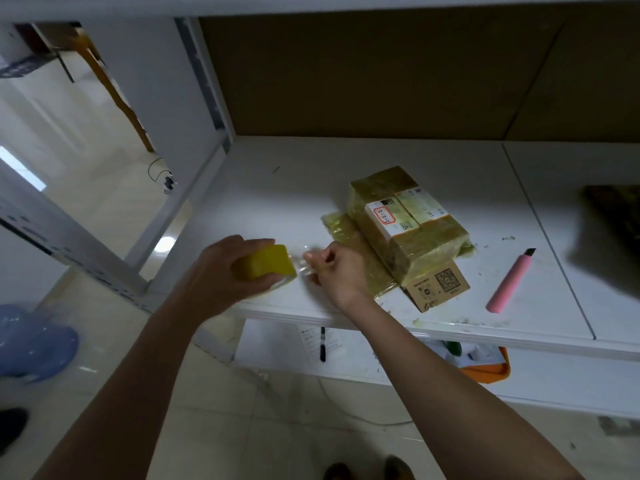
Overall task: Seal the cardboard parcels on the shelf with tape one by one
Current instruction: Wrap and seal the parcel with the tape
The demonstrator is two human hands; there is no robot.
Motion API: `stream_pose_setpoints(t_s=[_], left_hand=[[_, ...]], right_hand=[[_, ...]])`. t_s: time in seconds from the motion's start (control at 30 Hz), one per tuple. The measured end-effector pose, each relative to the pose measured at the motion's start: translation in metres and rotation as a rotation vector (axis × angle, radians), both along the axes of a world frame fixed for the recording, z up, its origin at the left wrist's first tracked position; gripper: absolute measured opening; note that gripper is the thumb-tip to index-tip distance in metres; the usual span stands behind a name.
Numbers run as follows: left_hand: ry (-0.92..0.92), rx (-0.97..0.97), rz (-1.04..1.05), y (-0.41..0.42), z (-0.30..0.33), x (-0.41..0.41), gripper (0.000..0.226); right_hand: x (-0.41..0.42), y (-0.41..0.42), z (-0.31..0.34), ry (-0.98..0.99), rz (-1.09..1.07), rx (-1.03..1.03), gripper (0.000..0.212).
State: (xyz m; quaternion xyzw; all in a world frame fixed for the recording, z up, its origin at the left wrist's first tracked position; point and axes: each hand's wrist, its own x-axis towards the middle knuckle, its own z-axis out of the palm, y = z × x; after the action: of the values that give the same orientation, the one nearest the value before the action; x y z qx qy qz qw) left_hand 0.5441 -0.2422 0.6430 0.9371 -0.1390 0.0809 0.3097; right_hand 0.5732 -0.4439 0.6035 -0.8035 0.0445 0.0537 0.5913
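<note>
My left hand grips a yellow roll of tape just above the front edge of the white shelf. My right hand pinches the loose clear end of the tape right beside the roll. A cardboard parcel wrapped in yellowish tape, with white labels on top, lies to the right of my hands. It rests on a flat taped piece and a smaller box with a QR code.
A pink utility knife lies on the shelf to the right of the parcels. A dark object sits at the far right edge. Brown cardboard backs the shelf. A lower shelf holds an orange tray and papers. Blue stool at left.
</note>
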Motion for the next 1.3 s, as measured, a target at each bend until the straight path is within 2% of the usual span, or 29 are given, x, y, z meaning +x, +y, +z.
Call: stream_pose_setpoints(t_s=[0.1,0.2,0.27,0.4,0.43,0.5,0.57,0.63,0.7,0.77,0.8,0.87,0.9,0.97,1.07,1.13,1.17,1.23,1.3], left_hand=[[0.121,0.136,0.064,0.007,0.003,0.017,0.084],[0.163,0.166,0.093,-0.001,-0.003,0.031,0.087],[0.177,0.19,0.114,-0.004,-0.008,0.042,0.078],[0.283,0.086,0.146,-0.005,-0.009,0.058,0.072],[0.298,0.08,0.147,-0.007,-0.008,0.058,0.077],[0.311,0.059,0.155,-0.01,-0.005,0.056,0.085],[0.308,0.072,0.137,-0.011,-0.002,0.054,0.086],[0.262,0.183,0.13,-0.012,-0.001,0.053,0.081],[0.167,0.37,0.141,-0.014,0.003,0.051,0.077],[-0.001,0.472,0.145,-0.02,0.007,0.046,0.074],[-0.104,0.452,0.125,-0.027,0.008,0.043,0.067],[-0.239,0.255,0.048,-0.052,0.004,0.035,0.044],[-0.195,0.092,-0.007,-0.071,0.001,0.03,0.032],[0.052,-0.201,-0.077,-0.109,-0.007,0.023,0.028],[0.429,-0.467,-0.085,-0.156,-0.021,0.023,0.036],[0.536,-0.694,-0.044,-0.176,-0.025,0.027,0.027],[0.558,-0.8,-0.018,-0.183,-0.026,0.029,0.023],[0.613,-0.942,0.019,-0.191,-0.027,0.033,0.02],[0.671,-0.997,0.03,-0.195,-0.031,0.036,0.015]], right_hand=[[0.006,0.002,-0.011,-0.079,0.038,-0.414,0.038],[0.01,0.007,-0.023,-0.116,-0.003,-0.524,0.031],[0.011,0.012,-0.03,-0.168,-0.019,-0.583,0.032],[0.012,0.019,-0.036,-0.251,-0.075,-0.619,0.028],[0.011,0.021,-0.036,-0.258,-0.09,-0.609,0.034],[0.013,0.021,-0.032,-0.237,-0.109,-0.564,0.064],[0.013,0.022,-0.023,-0.201,-0.09,-0.544,0.077],[0.006,0.022,-0.011,-0.183,-0.048,-0.532,0.074],[-0.008,0.019,-0.001,-0.244,-0.003,-0.542,0.064],[-0.026,0.003,0.008,-0.434,-0.064,-0.52,0.047],[-0.033,-0.01,0.015,-0.541,-0.141,-0.493,0.04],[-0.039,-0.049,0.025,-0.702,-0.307,-0.495,0.034],[-0.037,-0.071,0.029,-0.711,-0.369,-0.52,0.034],[-0.027,-0.117,0.033,-0.588,-0.413,-0.549,0.037],[-0.012,-0.171,0.029,-0.273,-0.244,-0.406,0.034],[-0.011,-0.193,0.023,-0.145,-0.106,-0.232,0.035],[-0.013,-0.2,0.019,-0.143,-0.092,-0.198,0.034],[-0.018,-0.21,0.012,-0.194,-0.146,-0.195,0.026],[-0.02,-0.217,0.005,-0.198,-0.184,-0.209,0.02]])
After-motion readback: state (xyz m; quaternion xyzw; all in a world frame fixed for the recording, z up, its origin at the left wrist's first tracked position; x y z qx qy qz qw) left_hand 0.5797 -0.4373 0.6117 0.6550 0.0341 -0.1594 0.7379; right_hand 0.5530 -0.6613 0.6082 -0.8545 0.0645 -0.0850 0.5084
